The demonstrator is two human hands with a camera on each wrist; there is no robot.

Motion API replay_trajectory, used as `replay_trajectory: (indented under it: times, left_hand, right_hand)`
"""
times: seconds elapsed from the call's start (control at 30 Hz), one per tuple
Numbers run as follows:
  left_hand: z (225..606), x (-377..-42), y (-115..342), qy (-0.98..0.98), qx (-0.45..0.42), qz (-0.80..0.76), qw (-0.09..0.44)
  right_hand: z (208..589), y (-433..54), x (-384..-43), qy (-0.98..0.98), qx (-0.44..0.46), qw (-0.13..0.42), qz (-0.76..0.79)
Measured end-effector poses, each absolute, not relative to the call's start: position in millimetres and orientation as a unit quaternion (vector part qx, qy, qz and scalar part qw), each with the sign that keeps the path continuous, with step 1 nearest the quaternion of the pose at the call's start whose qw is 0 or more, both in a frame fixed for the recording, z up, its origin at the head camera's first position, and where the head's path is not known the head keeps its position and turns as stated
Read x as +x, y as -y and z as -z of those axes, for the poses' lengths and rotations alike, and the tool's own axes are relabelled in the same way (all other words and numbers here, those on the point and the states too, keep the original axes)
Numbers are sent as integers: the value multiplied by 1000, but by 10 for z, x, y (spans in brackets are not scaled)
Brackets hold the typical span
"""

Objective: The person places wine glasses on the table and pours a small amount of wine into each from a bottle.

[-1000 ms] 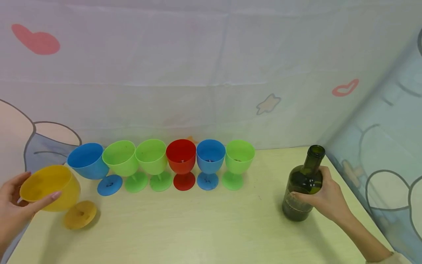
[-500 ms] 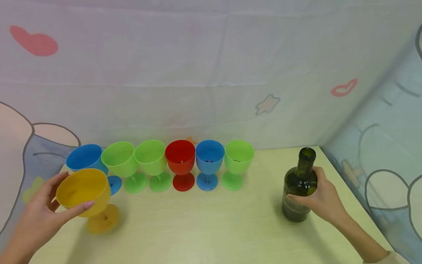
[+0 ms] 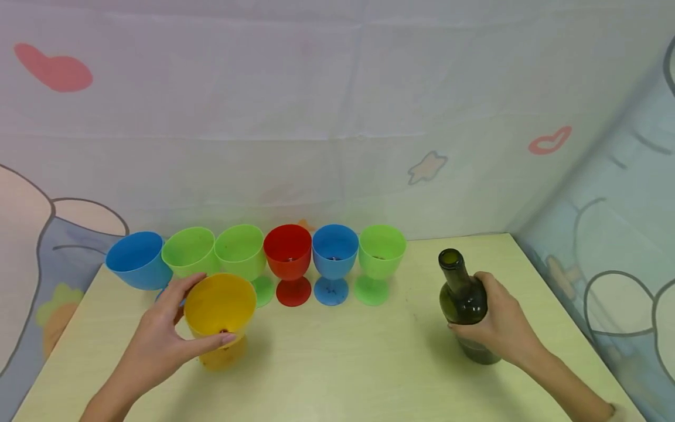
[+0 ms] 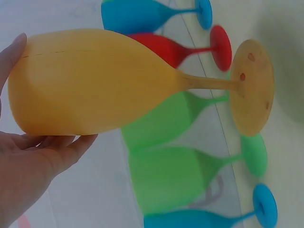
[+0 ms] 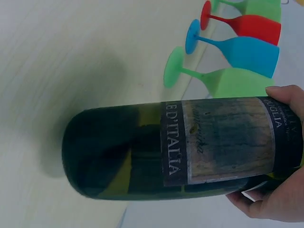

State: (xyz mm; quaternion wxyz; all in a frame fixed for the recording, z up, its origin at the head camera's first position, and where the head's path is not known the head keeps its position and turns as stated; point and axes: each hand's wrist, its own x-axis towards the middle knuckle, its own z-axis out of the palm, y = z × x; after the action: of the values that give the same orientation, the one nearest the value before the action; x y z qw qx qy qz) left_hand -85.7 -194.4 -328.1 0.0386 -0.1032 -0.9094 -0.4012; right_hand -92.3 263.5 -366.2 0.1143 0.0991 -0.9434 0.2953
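Observation:
My left hand (image 3: 163, 337) grips a yellow plastic goblet (image 3: 218, 305) round its bowl, thumb in front and fingers behind. In the left wrist view the goblet (image 4: 95, 80) shows its stem and round foot, with the hand (image 4: 28, 166) near the rim. On the right, my right hand (image 3: 503, 322) holds a dark green wine bottle (image 3: 464, 305) round its upper body, the neck leaning left. The right wrist view shows the bottle's worn label (image 5: 228, 137) and the hand (image 5: 280, 190) near the shoulder.
Along the back of the table (image 3: 337, 375) stands a row of goblets: blue (image 3: 138, 261), green (image 3: 190, 252), another green (image 3: 241, 252), red (image 3: 288, 252), blue (image 3: 336, 252) and green (image 3: 382, 252). A printed cloth (image 3: 337, 117) hangs behind them.
My left hand has carried the yellow goblet rightward, in front of the left green goblets. My right hand has moved slightly left, and the bottle now tilts left.

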Motion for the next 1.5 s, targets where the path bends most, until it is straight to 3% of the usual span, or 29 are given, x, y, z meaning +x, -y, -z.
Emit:
replay_trajectory:
  times: [0.53, 1.07, 1.2, 1.5]
  left_hand:
    - [3351, -849, 1106, 887, -143, 438, -27]
    - [3494, -763, 755, 879, -185, 438, -47]
    - [3500, -738, 730, 881, -195, 429, -54]
    - [3516, -706, 709, 880, -230, 414, -43]
  right_hand:
    - [3626, -2269, -836, 955, 195, 217, -47]
    - [3538, -2013, -793, 892, 281, 346, 78]
    - [3513, -1985, -798, 885, 288, 353, 92]
    - [3459, -1973, -777, 898, 285, 308, 129]
